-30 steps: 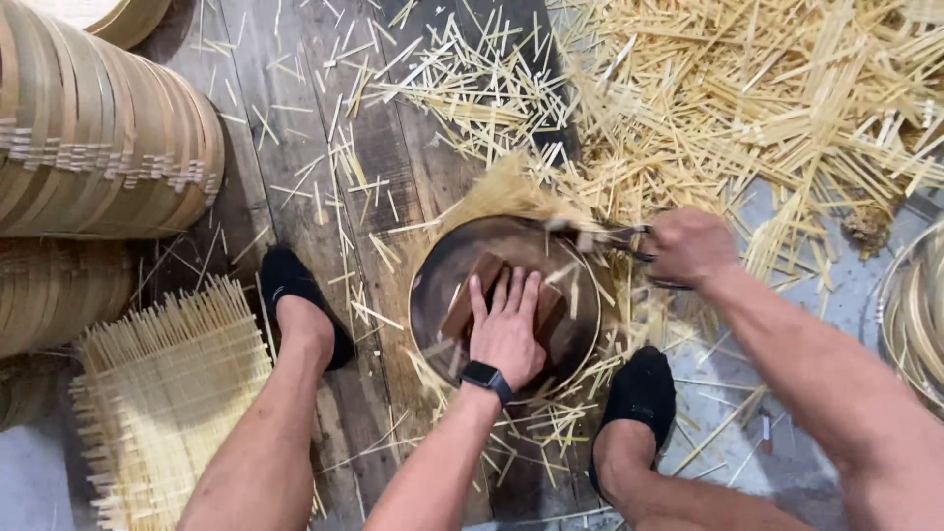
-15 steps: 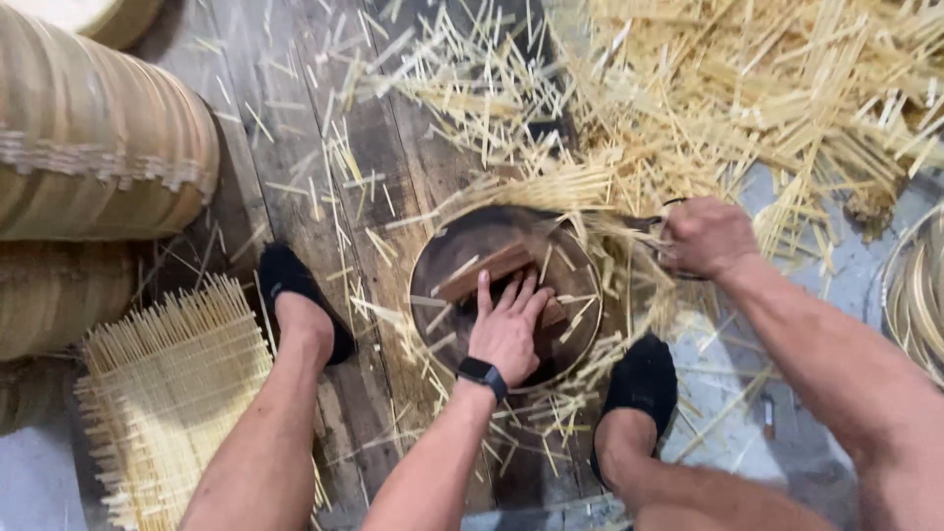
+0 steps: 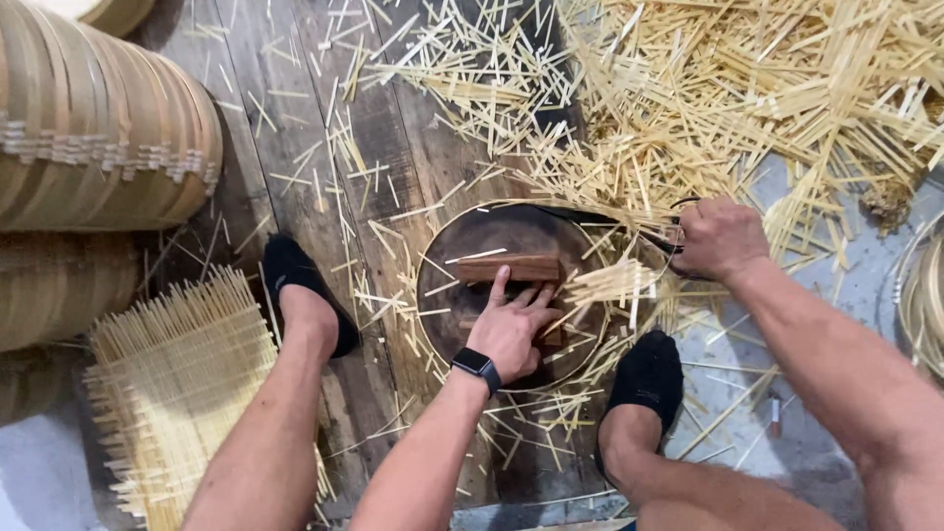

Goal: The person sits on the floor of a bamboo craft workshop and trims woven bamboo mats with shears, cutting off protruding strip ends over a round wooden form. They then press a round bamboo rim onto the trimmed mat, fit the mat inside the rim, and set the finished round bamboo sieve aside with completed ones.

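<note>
Your left hand [image 3: 513,332] lies flat, fingers released, just below the crosswise wooden block [image 3: 508,267]; your right hand [image 3: 721,239] clenches a dark handle [image 3: 661,241].

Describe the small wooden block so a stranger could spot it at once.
Find the dark round frame on the plank floor between the two black shoes. The wooden block lies inside, at the left hand fingertips: reddish brown and chunky, unlike the pale thin strips around.

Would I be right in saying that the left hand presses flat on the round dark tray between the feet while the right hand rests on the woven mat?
Not quite. In the head view, the left hand does press on the round dark tray, but the right hand grips a dark-handled tool at the tray's edge. The woven mat lies untouched beside the other foot.
</note>
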